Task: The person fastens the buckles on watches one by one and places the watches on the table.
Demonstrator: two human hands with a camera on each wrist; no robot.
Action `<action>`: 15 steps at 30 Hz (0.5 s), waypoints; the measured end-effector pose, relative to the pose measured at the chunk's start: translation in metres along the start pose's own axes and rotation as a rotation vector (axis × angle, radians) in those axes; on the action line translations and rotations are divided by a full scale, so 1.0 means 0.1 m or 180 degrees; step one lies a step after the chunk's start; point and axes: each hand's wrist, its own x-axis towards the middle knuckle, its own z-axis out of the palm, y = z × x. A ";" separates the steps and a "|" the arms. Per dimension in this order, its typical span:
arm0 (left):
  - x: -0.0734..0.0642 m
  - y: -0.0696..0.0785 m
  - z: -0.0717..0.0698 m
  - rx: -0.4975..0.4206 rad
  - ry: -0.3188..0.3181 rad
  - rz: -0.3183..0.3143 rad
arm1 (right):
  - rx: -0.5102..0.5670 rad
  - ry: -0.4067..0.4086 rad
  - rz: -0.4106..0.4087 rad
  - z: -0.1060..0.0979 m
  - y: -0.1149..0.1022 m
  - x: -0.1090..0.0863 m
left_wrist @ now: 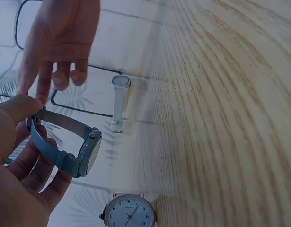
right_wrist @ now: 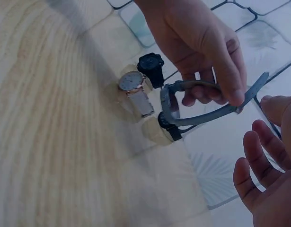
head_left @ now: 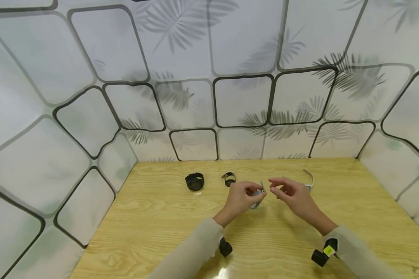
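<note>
My left hand (head_left: pixel 244 198) pinches a wristwatch (left_wrist: pixel 91 151) with a blue-grey strap by its strap, between thumb and fingers. The strap forms a loop, with the case hanging at the lower side and a free strap end (right_wrist: pixel 260 85) sticking out past the fingers. My right hand (head_left: pixel 295 197) is beside it, fingers loosely bent and holding nothing, its thumb close to the free strap end. A white-strapped watch (head_left: pixel 308 187) lies behind the right hand. In the right wrist view, a rose-gold-rimmed watch (right_wrist: pixel 131 81) with a white dial lies beyond the left hand.
Toward the back left of the wooden table (head_left: pixel 153 228) sits a chunky black watch (head_left: pixel 194 182). Between it and my left hand stands a smaller dark watch (head_left: pixel 230 182). Patterned fabric walls (head_left: pixel 195 143) close off the back and both sides.
</note>
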 end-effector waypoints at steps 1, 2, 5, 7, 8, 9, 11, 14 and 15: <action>0.01 0.00 0.01 0.0011 -0.0007 -0.0001 | -0.0068 -0.0015 -0.0031 -0.02 -0.02 0.02; 0.02 0.00 0.01 0.0024 -0.0017 0.0000 | -0.0136 -0.0037 -0.0072 -0.03 -0.03 0.04; 0.04 0.01 0.02 0.0043 -0.0043 -0.0001 | -0.0340 -0.0096 -0.0176 -0.06 -0.08 0.10; 0.04 0.01 0.02 0.0050 -0.0051 0.0009 | -0.0435 -0.0123 -0.0274 -0.06 -0.11 0.14; 0.05 0.00 0.02 0.0068 -0.0056 0.0022 | -0.0471 -0.0139 -0.0338 -0.06 -0.12 0.15; 0.05 0.00 0.02 0.0070 -0.0062 0.0022 | -0.0510 -0.0145 -0.0399 -0.06 -0.12 0.17; 0.05 0.00 0.03 0.0075 -0.0071 0.0032 | -0.0563 -0.0156 -0.0555 -0.04 -0.13 0.20; 0.04 -0.01 0.04 0.0115 -0.0082 0.0077 | -0.0602 -0.0141 -0.0737 -0.02 -0.12 0.23; 0.04 -0.01 0.04 0.0120 -0.0086 0.0092 | -0.0614 -0.0126 -0.0772 -0.02 -0.12 0.23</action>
